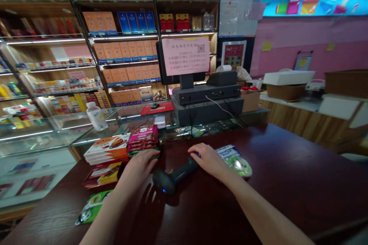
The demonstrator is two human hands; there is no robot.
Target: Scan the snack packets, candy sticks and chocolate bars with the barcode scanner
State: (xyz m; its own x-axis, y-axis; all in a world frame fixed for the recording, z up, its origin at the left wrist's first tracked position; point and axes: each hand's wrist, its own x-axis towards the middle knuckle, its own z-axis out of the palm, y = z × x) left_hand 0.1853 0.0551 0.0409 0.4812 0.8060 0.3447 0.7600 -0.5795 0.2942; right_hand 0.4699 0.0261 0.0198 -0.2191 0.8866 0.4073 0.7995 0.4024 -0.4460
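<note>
My left hand (139,166) is beside a stack of pink and dark red snack packets (143,138), its fingertips at a green packet at the bottom. Its fingers are stretched out, the thumb apart. A black barcode scanner (175,178) with a blue light lies on the dark table between my hands. My right hand (205,157) reaches over the end of its handle, fingers extended and slightly bent; a small blue bit shows beneath them. Partly behind that hand lie a blue-and-white packet (228,152) and a round green package (241,166).
White-and-orange boxes (106,149), red-and-yellow packs (103,175) and a green panda packet (93,206) lie at left. Beyond are a glass counter with a plastic bottle (96,116), a cash register (207,101) with a monitor bearing a pink notice (186,55), and stocked shelves (123,63).
</note>
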